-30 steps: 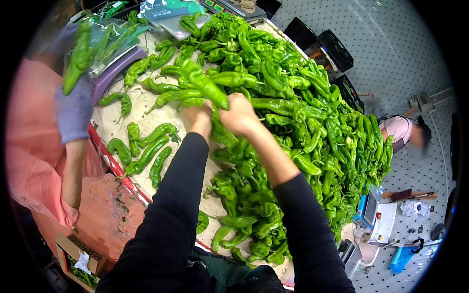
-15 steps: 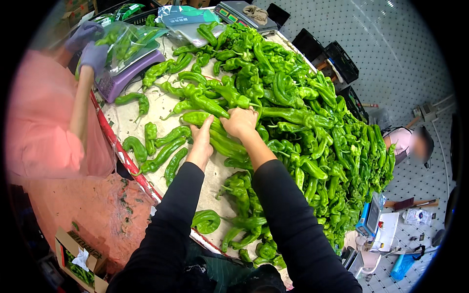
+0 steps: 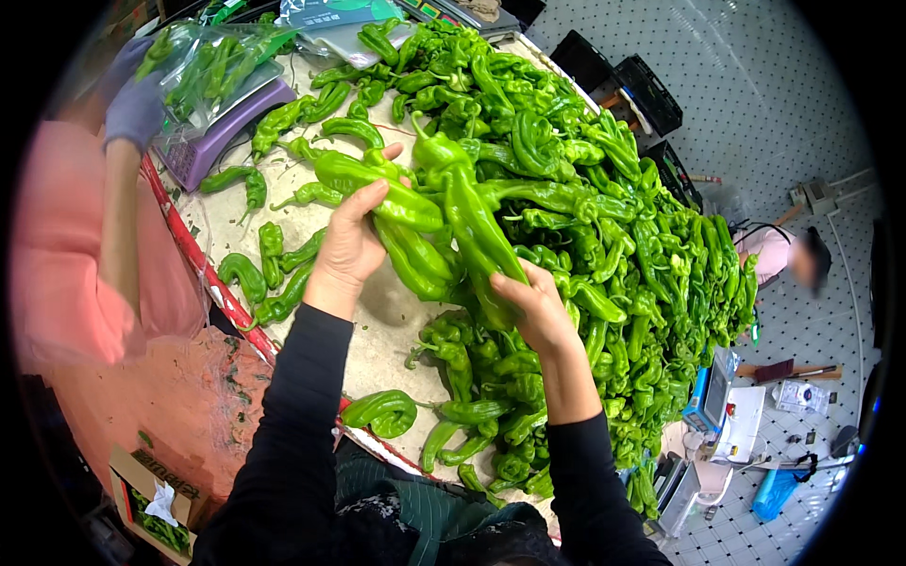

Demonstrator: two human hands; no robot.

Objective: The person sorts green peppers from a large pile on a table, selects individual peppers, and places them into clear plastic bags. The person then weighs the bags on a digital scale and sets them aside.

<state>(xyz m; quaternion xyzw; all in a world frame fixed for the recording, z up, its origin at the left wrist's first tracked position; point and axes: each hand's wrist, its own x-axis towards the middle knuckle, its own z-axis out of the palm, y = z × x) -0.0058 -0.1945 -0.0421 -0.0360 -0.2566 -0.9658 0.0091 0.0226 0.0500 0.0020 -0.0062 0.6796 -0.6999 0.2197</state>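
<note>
The person's left hand [image 3: 351,243] has its thumb and fingers curled round green peppers [image 3: 408,204]; the right hand [image 3: 538,309] is wrapped about a long pepper [image 3: 478,224], thumb on top, above the pale table [image 3: 377,363], left of the big pepper heap [image 3: 609,226]

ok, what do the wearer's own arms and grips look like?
Long black sleeves on both arms: left sleeve, right sleeve. No markings seen on them; both end short of the wrist. Left grip and right grip are bare human hands, no gloves. No watch or cables visible.
</note>
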